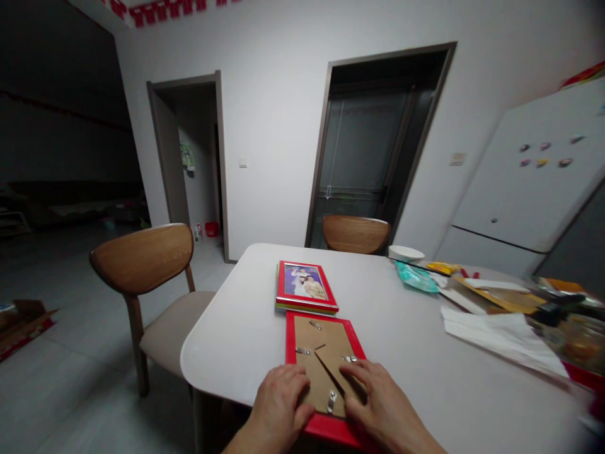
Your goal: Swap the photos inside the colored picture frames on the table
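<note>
A red picture frame (305, 328) lies face down near the table's front edge, its brown backing board up. Small metal clips sit along the backing's sides, and a dark slanting gap runs beside the stand flap. My left hand (278, 400) grips the frame's lower left side, fingers bent over the border onto the board. At the lower right, my right hand (382, 400) holds the frame's other side, with thumb and fingers around the flap by a clip. Just beyond lies a stack of frames; the top red photo frame (307, 284) faces up, showing people against purple.
The white table (227, 328) has a rounded left corner. On its right are a white bowl (405, 253), a teal packet (416, 277), white paper (501, 334) and mixed clutter. Wooden chairs stand at the left (146, 258) and far side (357, 233).
</note>
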Demonstrator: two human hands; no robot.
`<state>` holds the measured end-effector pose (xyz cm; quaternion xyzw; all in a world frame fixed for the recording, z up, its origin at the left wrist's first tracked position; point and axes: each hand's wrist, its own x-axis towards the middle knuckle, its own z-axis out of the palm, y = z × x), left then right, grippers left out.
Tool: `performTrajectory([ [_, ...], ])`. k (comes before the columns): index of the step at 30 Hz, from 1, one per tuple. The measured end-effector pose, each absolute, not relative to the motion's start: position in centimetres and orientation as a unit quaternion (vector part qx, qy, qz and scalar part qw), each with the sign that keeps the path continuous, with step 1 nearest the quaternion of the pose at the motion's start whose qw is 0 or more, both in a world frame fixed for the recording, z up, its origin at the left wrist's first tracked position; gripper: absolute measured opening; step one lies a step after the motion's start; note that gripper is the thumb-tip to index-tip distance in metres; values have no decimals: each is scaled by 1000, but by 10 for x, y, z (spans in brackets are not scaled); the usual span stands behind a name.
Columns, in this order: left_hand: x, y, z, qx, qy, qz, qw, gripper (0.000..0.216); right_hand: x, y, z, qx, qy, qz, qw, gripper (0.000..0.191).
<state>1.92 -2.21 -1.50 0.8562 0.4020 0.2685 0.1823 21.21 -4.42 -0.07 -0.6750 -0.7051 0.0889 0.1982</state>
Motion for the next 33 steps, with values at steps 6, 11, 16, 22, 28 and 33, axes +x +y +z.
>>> performTrajectory([
  [6, 20, -24, -12, 860, 393, 265, 189, 20, 210, -47, 5, -695, -695, 87, 162, 40],
  [11, 20, -27, -14, 860, 392, 270, 186, 21, 210, -49, 7, -696, -697, 94, 145, 35],
  [16, 21, -28, -16, 868, 375, 260, 198, 26, 210, -46, -7, -663, -724, 67, 176, 40],
  [22, 23, -25, -25, 882, 365, 223, 199, 51, 209, -41, -18, -637, -746, 30, 192, 34],
  [28, 24, -24, -32, 875, 384, 216, 201, 47, 202, -42, -4, -558, -810, 69, 169, 22],
  [33, 25, -24, -34, 868, 390, 232, 204, 50, 194, -54, 6, -536, -822, 84, 174, 23],
])
